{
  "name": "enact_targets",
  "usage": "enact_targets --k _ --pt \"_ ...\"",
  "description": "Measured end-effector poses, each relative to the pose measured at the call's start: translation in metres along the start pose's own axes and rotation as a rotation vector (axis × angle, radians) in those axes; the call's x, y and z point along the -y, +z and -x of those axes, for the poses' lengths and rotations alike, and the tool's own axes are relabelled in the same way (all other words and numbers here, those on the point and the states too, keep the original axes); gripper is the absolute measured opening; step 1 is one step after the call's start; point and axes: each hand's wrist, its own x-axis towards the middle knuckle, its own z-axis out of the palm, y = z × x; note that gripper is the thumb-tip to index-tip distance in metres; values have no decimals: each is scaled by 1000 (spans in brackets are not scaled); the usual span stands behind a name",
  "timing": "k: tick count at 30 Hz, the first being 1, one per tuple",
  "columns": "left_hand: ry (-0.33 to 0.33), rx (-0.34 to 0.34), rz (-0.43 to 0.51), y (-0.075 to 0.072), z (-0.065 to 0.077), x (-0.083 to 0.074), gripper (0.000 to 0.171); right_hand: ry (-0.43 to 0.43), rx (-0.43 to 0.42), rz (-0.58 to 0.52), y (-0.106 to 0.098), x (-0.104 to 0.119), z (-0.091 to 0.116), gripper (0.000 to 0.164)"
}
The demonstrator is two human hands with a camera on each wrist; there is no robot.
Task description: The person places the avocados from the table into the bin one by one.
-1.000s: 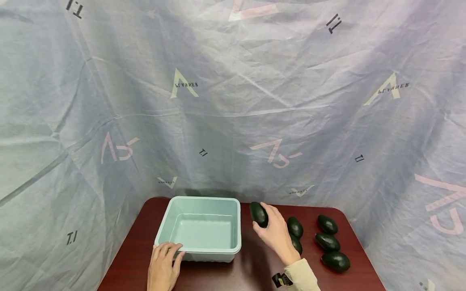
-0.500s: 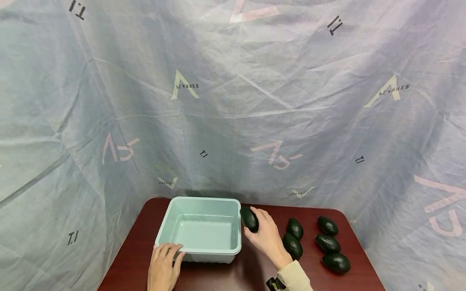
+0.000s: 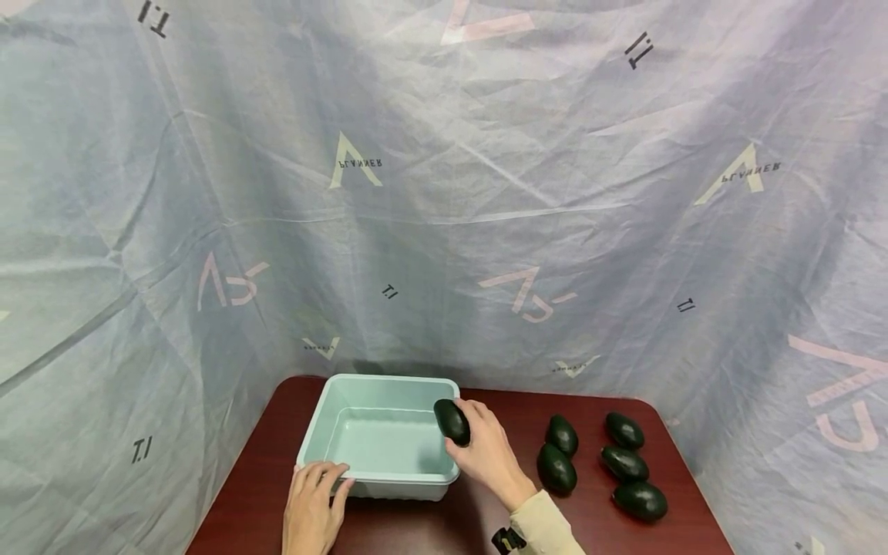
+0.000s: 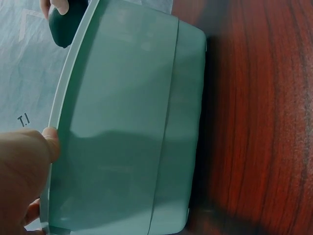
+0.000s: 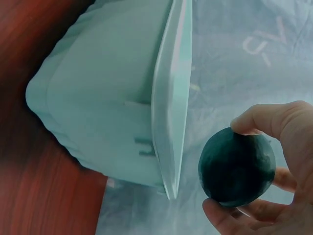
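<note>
A dark green avocado (image 3: 452, 422) is in my right hand (image 3: 486, 455), pinched between thumb and fingers. It is held above the right rim of a pale green plastic tub (image 3: 388, 477). The right wrist view shows the avocado (image 5: 237, 166) end-on, higher than the tub's rim (image 5: 168, 112). My left hand (image 3: 314, 505) grips the tub's near left corner. In the left wrist view its thumb (image 4: 51, 142) lies on the outer side of the rim, with the other fingers partly hidden behind it.
Right of the tub, two avocados (image 3: 557, 469) lie end to end on the dark red table (image 3: 409, 532). Farther right, three more avocados (image 3: 624, 462) form a column near the table's edge. A grey printed cloth (image 3: 444, 254) hangs behind and along both sides.
My right hand has carried the avocado leftward, from beside the tub to over its right rim. The left hand stays on the tub's corner.
</note>
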Motion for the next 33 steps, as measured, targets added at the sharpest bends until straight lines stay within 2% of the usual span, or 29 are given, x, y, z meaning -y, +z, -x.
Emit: enact_targets --k 6,15,33 --pt "-2 3 8 -1 -2 0 27 -60 40 -6 10 6 -4 62" --pt "13 -5 4 2 8 1 28 -107 131 18 27 6 3 61" --pt "-4 9 -8 -1 0 -1 24 -152 121 76 39 8 -4 62"
